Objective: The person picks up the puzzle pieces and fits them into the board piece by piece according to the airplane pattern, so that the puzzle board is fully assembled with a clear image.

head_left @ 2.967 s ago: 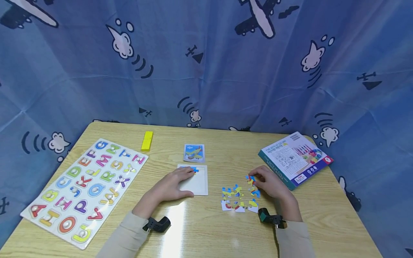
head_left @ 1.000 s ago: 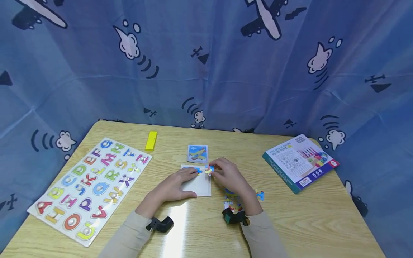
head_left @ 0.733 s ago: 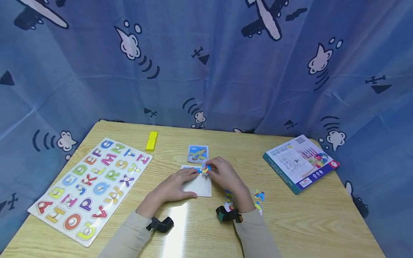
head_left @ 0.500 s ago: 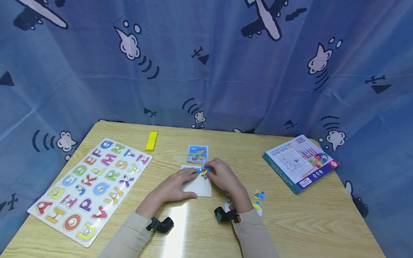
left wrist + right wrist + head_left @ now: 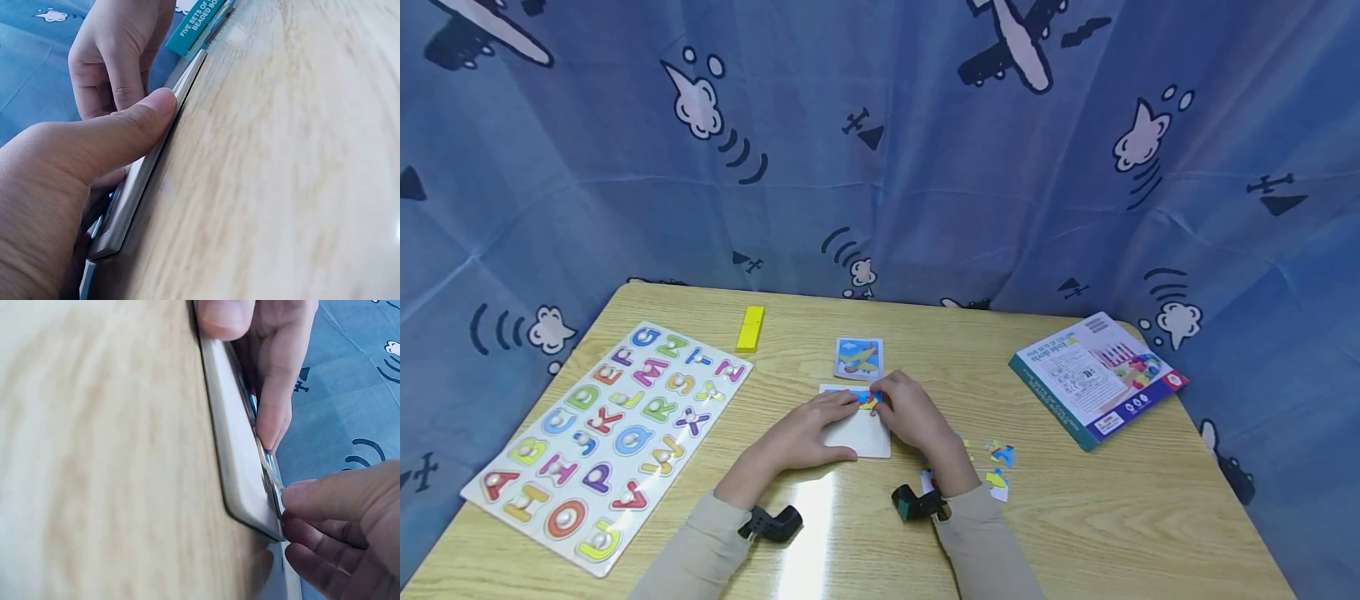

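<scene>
A white puzzle board [image 5: 859,440] lies in front of me, with blue, yellow and red jigsaw pieces along its far edge. My left hand [image 5: 805,433] rests on its left side, fingers extended over the pieces at the far edge. In the left wrist view, the left thumb [image 5: 140,122] lies on the board's near side. At the far right corner, my right hand [image 5: 913,415] pinches a jigsaw piece [image 5: 272,474] between thumb and fingers, low against the board. The right fingers partly cover this piece in the head view.
Loose jigsaw pieces [image 5: 1002,455] lie to the right, partly hidden under the right forearm. Behind the board is an airplane picture card [image 5: 859,358]. An alphabet board [image 5: 647,392] fills the left, near a yellow block [image 5: 750,329]. A box [image 5: 1097,379] lies at the back right.
My right hand took a jigsaw piece from the loose ones on the right and brought it left to the board's far right corner, then shifted it slightly left. The left hand stayed on the board.
</scene>
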